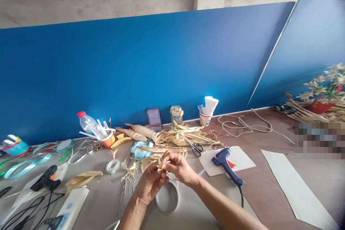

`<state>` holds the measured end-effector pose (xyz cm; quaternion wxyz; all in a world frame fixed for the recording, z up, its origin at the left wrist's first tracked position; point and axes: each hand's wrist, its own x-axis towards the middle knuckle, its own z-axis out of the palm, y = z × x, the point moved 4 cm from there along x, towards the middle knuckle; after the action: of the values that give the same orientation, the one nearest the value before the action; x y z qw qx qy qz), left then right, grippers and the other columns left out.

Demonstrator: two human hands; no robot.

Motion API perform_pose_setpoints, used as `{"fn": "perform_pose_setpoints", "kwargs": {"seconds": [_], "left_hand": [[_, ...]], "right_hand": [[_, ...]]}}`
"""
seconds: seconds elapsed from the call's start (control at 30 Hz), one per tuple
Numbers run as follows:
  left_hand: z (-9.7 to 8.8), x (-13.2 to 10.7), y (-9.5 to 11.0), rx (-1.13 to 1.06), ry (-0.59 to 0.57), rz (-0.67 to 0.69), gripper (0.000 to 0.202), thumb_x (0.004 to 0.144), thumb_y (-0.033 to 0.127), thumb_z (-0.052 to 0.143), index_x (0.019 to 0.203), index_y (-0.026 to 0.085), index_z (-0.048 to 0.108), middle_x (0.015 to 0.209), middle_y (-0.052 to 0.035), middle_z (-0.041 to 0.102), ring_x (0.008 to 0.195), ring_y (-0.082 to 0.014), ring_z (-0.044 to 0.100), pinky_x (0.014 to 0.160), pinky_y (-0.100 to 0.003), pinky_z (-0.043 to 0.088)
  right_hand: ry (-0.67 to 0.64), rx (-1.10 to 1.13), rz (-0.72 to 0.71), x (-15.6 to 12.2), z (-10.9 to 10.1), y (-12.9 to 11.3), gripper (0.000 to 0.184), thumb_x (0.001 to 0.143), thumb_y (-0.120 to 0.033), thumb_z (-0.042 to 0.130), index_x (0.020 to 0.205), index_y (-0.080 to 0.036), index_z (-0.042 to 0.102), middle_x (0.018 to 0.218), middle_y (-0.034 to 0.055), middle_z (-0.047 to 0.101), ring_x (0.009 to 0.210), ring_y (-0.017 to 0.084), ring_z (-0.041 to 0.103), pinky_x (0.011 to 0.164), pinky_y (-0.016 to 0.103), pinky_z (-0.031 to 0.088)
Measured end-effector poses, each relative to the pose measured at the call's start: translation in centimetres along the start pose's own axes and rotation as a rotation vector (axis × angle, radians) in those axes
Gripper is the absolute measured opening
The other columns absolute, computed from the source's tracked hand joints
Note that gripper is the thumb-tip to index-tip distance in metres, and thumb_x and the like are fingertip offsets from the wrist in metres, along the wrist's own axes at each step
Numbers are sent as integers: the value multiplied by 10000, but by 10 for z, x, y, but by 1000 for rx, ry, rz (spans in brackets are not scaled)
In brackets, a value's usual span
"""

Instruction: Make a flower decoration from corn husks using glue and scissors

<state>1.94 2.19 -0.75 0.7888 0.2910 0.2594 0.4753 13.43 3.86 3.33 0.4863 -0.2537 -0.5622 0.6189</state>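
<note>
My left hand (152, 181) and my right hand (178, 168) meet low in the middle of the view. Pinched between their fingertips is a small pale husk flower (159, 165), partly hidden by the fingers. Just below the hands a wide tape roll (175, 206) lies on the table. Dried corn husks (185, 137) are heaped behind them, with black-handled scissors (197, 149) at the heap's right side. Left of my left hand are husk flowers on thin stems (129, 170) and a small clear tape roll (112, 166).
A blue glue gun (228, 167) rests on white paper (244, 158) to the right. Leftward lie a black glue gun (45, 178), a power strip (72, 208) and tangled cords. Cups, a bottle (87, 123) and a jar (176, 115) line the blue partition (151, 68).
</note>
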Motion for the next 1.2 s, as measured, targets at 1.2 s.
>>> {"fn": "perform_pose_setpoints", "kwargs": {"seconds": [1.2], "left_hand": [[-17,4,16,-221,139,233,100,693,151,701,654,153,609,657,-1,567,512,-56,431,527,-197,387]], "right_hand": [[171,-1541,-196,141,-40,26,233,851,-232,431,822,-170,653,1234,103,534,1003,255,454,856,377,358]]}}
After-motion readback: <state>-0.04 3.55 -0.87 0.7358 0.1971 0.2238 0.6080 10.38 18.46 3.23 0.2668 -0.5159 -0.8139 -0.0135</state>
